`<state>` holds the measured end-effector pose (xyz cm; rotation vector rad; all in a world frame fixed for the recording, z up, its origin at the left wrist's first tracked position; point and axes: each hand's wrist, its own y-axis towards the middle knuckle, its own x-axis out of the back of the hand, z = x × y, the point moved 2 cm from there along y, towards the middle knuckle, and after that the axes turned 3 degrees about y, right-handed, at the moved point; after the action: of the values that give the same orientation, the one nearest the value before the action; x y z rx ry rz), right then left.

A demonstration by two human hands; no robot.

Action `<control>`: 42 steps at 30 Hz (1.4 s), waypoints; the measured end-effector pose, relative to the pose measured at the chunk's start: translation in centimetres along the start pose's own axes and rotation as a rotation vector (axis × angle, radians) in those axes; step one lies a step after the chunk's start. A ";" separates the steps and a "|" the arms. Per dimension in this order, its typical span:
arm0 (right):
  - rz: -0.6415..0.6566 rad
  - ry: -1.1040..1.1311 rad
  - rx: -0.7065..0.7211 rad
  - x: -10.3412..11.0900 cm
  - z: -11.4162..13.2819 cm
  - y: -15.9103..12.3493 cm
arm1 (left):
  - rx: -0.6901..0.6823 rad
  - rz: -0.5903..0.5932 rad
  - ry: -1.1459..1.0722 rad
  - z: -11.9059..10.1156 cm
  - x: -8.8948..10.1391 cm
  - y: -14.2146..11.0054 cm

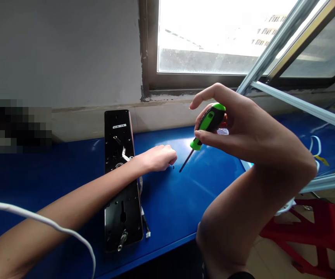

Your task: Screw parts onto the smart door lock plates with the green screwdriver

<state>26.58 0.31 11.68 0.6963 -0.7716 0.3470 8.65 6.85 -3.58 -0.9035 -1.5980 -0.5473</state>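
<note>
My right hand (225, 120) holds a green and black screwdriver (209, 120) by its handle, index finger lifted off it. The shaft slants down to the left, its tip near the blue tabletop. My left hand (161, 158) is closed low over the table, fingertips curled under and hidden. Just beside those fingers lies a tiny dark piece (173, 167), perhaps a screw. Under my left forearm lies a long black panel (118, 135) with a white label, metal posts and holes. The forearm covers its middle. A wire with a white connector (147, 234) runs along the panel's right side.
A white cable (54, 224) loops across the lower left, in front of my left forearm. Metal frame bars (304, 106) cross the right side near the window (202, 42). A red stool (324, 228) stands below at right. The blue table's front edge (167, 242) runs beneath.
</note>
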 end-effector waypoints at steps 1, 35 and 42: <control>0.011 0.006 -0.032 0.1 -0.1 0.0 | 0.002 0.016 -0.013 -0.1 -0.1 0.1; 0.187 0.094 0.144 -4.8 4.6 3.6 | 0.046 -0.981 -0.242 0.5 -0.5 -16.8; 0.243 0.058 0.200 -7.4 5.5 5.2 | -0.012 -0.880 -0.183 0.7 -4.2 -18.1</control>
<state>15.97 -0.01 11.35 0.7781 -0.7742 0.6696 -6.01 -4.44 -5.57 -0.2094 -2.1395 -1.0975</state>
